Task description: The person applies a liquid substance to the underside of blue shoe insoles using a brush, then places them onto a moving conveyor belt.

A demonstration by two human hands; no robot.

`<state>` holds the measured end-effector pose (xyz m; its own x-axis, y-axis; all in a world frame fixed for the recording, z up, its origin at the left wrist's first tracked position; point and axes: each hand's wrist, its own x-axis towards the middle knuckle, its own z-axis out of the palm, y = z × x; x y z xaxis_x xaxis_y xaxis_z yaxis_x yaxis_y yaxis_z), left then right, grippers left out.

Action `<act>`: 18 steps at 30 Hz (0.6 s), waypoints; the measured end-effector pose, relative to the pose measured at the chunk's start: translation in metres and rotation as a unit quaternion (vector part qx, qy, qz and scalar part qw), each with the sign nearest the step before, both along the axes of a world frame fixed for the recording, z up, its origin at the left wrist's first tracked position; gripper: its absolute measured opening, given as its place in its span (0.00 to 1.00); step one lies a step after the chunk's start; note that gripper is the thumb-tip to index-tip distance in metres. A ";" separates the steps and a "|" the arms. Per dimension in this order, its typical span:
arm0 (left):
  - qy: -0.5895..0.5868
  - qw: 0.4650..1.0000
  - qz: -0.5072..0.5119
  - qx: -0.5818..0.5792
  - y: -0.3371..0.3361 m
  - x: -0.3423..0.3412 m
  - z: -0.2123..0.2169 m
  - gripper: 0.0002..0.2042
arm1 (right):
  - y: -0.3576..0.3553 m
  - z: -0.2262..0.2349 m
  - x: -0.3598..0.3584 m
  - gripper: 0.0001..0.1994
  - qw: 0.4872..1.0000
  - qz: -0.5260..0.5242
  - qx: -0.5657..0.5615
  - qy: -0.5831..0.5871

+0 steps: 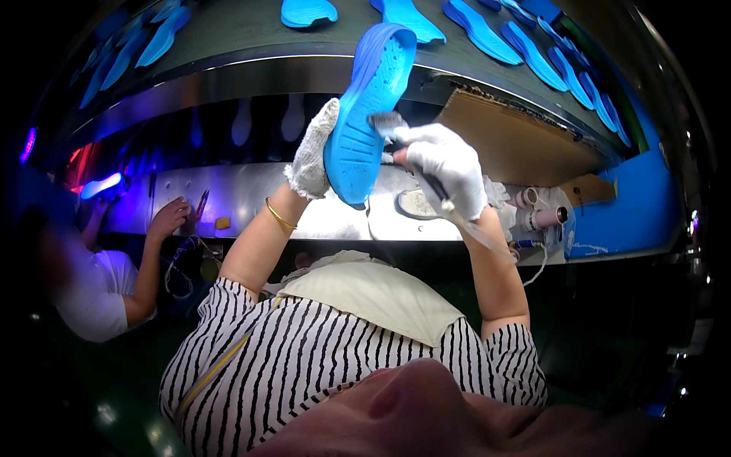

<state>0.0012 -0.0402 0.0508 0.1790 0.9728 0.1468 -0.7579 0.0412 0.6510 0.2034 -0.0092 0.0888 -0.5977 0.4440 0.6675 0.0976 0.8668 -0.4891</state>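
Observation:
A blue shoe sole (367, 114) is held up in front of the metal ledge, its hollow inner side with ridges and small holes facing me. My left hand (314, 156), in a white knitted glove, is closed on its left edge, thumb side upward; some fingers are hidden behind the sole. My right hand (445, 164), gloved in white with at least one bare fingertip, grips a dark-handled brush (434, 185). The brush's grey bristles (387, 122) are at the right edge of the sole; whether they touch it I cannot tell.
A dark conveyor belt (251, 42) carrying several blue soles (481, 32) runs across the back. A cardboard piece (518, 137) leans at right, near thread spools (547, 218). A shallow dish (415, 203) sits on the metal ledge (251, 194). Another person's hand (169, 217) works at left.

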 end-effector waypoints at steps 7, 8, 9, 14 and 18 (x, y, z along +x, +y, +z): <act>-0.025 0.996 -0.018 0.089 0.035 -0.072 0.023 0.39 | -0.008 0.019 0.023 0.10 0.998 -0.047 0.032 -0.008; -0.013 0.994 -0.018 0.106 0.040 -0.087 0.043 0.39 | -0.010 0.024 0.025 0.10 0.998 -0.064 0.011 0.014; 0.004 0.996 0.025 0.082 0.047 -0.107 0.057 0.40 | -0.011 0.025 0.022 0.10 0.998 -0.060 -0.005 0.026; -0.010 0.972 0.228 -0.047 0.130 -0.216 0.054 0.30 | -0.008 0.008 0.006 0.10 0.997 -0.067 -0.013 0.037; -0.063 0.923 0.356 -0.135 0.157 -0.275 0.044 0.25 | -0.012 0.002 0.001 0.11 0.994 -0.095 -0.044 0.044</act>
<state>-0.2733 0.1170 0.0953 -0.5205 0.8418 -0.1426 -0.7254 -0.3480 0.5939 0.2042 -0.0207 0.0904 -0.4392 0.6023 0.6666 0.2087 0.7901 -0.5764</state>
